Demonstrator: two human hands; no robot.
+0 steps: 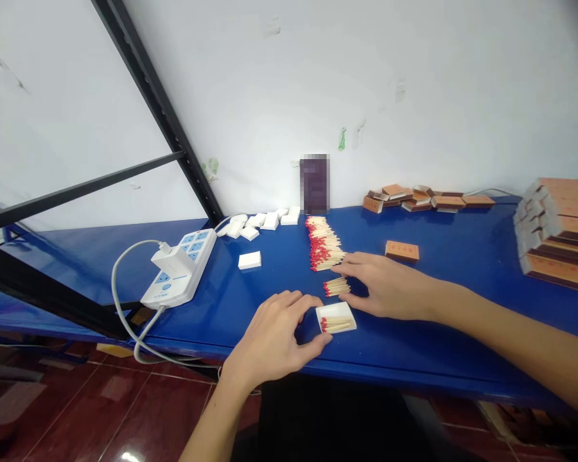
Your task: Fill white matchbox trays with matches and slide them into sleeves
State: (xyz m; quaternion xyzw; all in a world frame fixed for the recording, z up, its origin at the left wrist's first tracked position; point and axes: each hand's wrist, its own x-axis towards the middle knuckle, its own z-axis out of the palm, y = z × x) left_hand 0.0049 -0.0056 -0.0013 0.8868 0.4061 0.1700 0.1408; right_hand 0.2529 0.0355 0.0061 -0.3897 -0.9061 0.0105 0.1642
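My left hand point(282, 330) holds a white matchbox tray point(340, 308) at its left end, thumb on the near side and index finger on the far side. Several red-headed matches point(337, 324) lie inside the tray. Just beyond it, my right hand point(380, 282) has its thumb and index finger around the ends of a small bunch of matches point(336, 287) on the blue table. A long heap of matches point(324, 247) stretches away behind that bunch, red heads to the left, close to my right fingertips.
White trays point(270, 221) lie at the back left, one tray point(249, 260) nearer. Beside them is a power strip point(178, 273) with a cable. Orange matchbox sleeves point(433, 200) lie along the wall, a single one point(402, 251) nearer, and a stack point(559, 237) on the right.
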